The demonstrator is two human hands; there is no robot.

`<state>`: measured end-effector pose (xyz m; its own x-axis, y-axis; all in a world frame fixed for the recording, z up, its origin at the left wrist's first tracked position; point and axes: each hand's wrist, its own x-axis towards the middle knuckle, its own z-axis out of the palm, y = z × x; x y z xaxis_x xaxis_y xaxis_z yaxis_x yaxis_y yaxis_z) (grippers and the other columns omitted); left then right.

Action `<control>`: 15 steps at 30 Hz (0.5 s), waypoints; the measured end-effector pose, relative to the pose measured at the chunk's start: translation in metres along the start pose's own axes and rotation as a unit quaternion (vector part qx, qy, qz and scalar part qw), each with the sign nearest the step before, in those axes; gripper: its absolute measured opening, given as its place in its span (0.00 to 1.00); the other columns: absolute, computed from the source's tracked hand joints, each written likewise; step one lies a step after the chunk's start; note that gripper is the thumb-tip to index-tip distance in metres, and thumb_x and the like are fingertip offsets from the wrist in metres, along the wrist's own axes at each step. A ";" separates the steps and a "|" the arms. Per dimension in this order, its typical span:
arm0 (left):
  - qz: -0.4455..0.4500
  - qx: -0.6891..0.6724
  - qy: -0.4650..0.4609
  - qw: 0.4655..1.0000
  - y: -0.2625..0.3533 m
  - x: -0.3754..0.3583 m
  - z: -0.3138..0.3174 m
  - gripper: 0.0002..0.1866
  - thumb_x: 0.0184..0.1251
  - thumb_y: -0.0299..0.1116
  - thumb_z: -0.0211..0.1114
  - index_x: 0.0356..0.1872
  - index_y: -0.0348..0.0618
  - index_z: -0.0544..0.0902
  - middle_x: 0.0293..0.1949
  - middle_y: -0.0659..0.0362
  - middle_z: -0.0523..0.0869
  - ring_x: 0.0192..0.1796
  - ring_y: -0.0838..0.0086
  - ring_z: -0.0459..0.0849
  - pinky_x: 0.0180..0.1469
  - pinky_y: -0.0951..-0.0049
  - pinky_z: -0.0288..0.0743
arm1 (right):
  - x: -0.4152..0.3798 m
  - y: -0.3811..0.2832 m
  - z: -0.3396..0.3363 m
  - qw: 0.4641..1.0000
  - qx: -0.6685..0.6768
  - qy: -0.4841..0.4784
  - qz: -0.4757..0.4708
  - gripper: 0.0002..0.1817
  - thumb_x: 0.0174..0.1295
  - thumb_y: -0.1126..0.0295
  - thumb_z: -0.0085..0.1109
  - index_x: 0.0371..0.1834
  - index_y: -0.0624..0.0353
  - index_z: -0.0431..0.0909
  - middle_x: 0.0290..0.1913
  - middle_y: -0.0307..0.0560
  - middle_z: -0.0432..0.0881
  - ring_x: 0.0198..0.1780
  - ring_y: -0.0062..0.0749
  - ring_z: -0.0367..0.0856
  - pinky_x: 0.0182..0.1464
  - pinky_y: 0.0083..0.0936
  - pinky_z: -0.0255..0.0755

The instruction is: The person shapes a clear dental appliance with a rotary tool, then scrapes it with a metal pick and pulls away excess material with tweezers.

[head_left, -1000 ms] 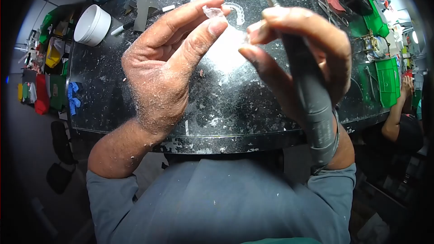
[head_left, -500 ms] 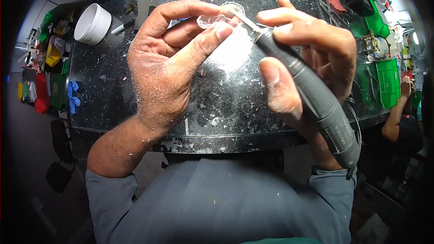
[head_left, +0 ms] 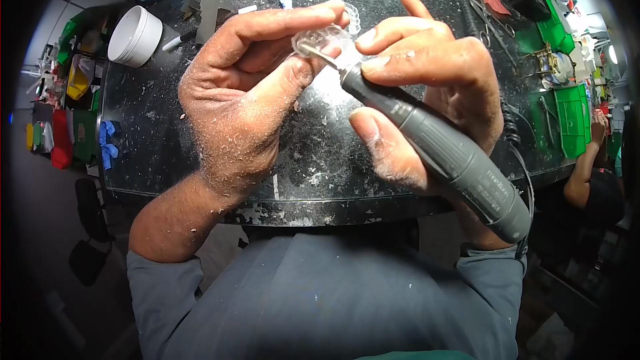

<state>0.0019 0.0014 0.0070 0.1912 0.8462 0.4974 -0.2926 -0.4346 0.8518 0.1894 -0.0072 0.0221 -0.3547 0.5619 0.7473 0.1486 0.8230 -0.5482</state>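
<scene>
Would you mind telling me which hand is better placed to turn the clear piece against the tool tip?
Probably the left hand: it pinches the clear piece, while the right hand grips the grey rotary tool.

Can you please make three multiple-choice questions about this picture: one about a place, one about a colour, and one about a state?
1. Where does the white tub stand?
A. far left on the dark bench
B. near right, by the bench edge
C. in the person's lap

2. What colour is the handle of the grinding tool?
A. red
B. grey
C. yellow

3. What is the left hand doing?
A. lying flat on the bench
B. hanging open and empty
C. pinching a small clear piece

Answers: 1 A, the tub sits at the bench's far-left corner. 2 B, the handle in the right hand is grey. 3 C, thumb and fingers close on the clear piece, where the tool tip meets it.
</scene>
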 end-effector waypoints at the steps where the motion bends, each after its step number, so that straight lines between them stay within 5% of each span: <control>1: 0.000 0.002 0.007 1.000 0.001 0.000 0.001 0.14 0.63 0.16 0.56 0.50 0.29 0.75 0.52 0.38 0.81 0.56 0.57 0.82 0.62 0.62 0.73 | 0.000 0.001 -0.001 1.000 -0.011 -0.001 -0.005 0.20 0.47 0.74 0.69 0.43 0.59 0.72 0.39 0.45 0.80 0.50 0.38 0.79 0.71 0.55 0.48; 15: -0.059 0.010 0.037 0.998 0.005 -0.002 0.002 0.10 0.64 0.20 0.60 0.45 0.31 0.76 0.50 0.38 0.82 0.54 0.63 0.83 0.61 0.65 0.72 | 0.003 0.002 -0.002 0.999 -0.010 -0.003 -0.034 0.22 0.47 0.75 0.69 0.45 0.60 0.70 0.37 0.48 0.80 0.48 0.40 0.81 0.70 0.59 0.47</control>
<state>0.0024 -0.0028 0.0103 0.1533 0.9119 0.3806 -0.2528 -0.3361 0.9072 0.1899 -0.0035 0.0243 -0.3695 0.5048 0.7801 0.1432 0.8605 -0.4890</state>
